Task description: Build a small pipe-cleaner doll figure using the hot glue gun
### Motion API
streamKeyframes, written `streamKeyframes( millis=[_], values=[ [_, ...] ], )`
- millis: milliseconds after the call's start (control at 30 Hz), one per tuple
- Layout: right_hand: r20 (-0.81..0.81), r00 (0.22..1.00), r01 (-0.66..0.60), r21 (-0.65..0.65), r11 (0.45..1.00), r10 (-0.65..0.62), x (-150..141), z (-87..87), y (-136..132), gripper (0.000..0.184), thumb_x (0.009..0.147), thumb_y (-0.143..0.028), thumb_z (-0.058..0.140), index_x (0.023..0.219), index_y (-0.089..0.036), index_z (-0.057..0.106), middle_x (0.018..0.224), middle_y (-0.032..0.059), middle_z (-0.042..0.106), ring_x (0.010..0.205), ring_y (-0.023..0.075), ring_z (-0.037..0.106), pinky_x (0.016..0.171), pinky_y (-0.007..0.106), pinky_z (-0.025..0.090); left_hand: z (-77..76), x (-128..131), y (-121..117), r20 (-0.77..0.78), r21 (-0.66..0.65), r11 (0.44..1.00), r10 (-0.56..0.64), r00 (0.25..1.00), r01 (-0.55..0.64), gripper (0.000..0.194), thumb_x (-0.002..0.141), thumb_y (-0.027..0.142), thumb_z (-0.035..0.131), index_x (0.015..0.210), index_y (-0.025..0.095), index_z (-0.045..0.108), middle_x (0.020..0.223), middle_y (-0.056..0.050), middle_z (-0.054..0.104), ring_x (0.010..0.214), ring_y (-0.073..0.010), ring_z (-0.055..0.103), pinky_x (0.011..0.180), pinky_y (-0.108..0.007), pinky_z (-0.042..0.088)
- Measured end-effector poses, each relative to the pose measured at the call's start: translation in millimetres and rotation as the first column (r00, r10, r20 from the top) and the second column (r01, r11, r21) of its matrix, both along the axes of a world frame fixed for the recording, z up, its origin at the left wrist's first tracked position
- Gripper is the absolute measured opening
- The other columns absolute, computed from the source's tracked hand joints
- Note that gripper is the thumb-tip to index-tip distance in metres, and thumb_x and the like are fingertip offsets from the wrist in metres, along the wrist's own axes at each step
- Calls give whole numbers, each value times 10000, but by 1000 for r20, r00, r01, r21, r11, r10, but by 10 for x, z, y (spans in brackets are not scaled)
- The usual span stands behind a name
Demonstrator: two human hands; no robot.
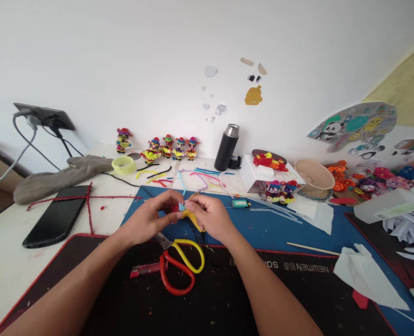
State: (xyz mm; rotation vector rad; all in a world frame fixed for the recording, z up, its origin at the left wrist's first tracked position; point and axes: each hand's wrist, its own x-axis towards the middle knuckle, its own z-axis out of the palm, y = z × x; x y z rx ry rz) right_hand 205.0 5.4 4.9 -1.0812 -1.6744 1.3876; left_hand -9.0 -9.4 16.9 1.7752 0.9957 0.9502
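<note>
My left hand (159,212) and my right hand (208,212) meet over the blue mat, thumbs and fingers pinched around a small pipe-cleaner piece (181,206). Light blue and red fuzzy parts show between the fingertips, and a yellow part (192,217) hangs below my right thumb. A thin light blue pipe cleaner (181,181) sticks up from between the hands. Fingers cover much of the piece, so its full shape is hidden. Just below lie scissors (178,266) with one red and one yellow handle, beside a red cutter (145,269).
Several pipe-cleaner figures (179,148) stand along the wall, left of a black flask (227,147). Loose coloured pipe cleaners (210,176) lie behind my hands. A phone (58,217) rests at left; a white box (252,179) and a round bowl (315,175) stand at right.
</note>
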Motion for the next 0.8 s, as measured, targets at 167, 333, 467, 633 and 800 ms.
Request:
streamKeyframes(
  millis=[167,333,467,633,800],
  values=[
    [-11,1000,-6,-4,1000,6,-1,-19,7,368,988,-550,662,1016,-190,735,504,-77,494,409,113,464,450,237,370,-17,3,-3,14,-23,1000,-2,1000,2,229,945,425,728,1041,242,629,913,-17,710,800,-196,680,748,-319,573],
    [-7,1000,10,-15,1000,-10,2,-21,7,377,985,-559,662,1032,-192,733,503,-78,491,408,113,469,453,236,378,-28,13,-2,52,-47,999,7,999,-5,254,937,437,746,1051,240,634,896,-12,700,771,-197,687,744,-332,574],
    [-20,999,33,1,999,-33,1,-6,11,379,983,-560,658,1025,-190,726,504,-76,500,403,114,464,454,240,375,-31,5,4,39,-70,997,27,999,-24,366,928,468,762,1193,241,654,972,-42,734,858,-230,698,770,-350,571],
    [-30,999,41,17,999,-40,-5,-16,12,338,994,-522,652,1031,-194,724,530,-69,522,406,109,463,455,240,374,-40,-18,23,34,-111,993,38,999,-34,424,933,517,748,1232,229,663,1012,-63,746,876,-241,699,781,-359,564],
    [-35,999,38,-3,999,-38,-12,-50,10,329,987,-500,665,1069,-187,722,540,-71,523,406,105,463,446,233,379,-40,-9,35,62,-141,989,59,996,-50,400,916,532,760,1143,212,680,909,-56,752,812,-233,696,755,-352,558]
  ],
)
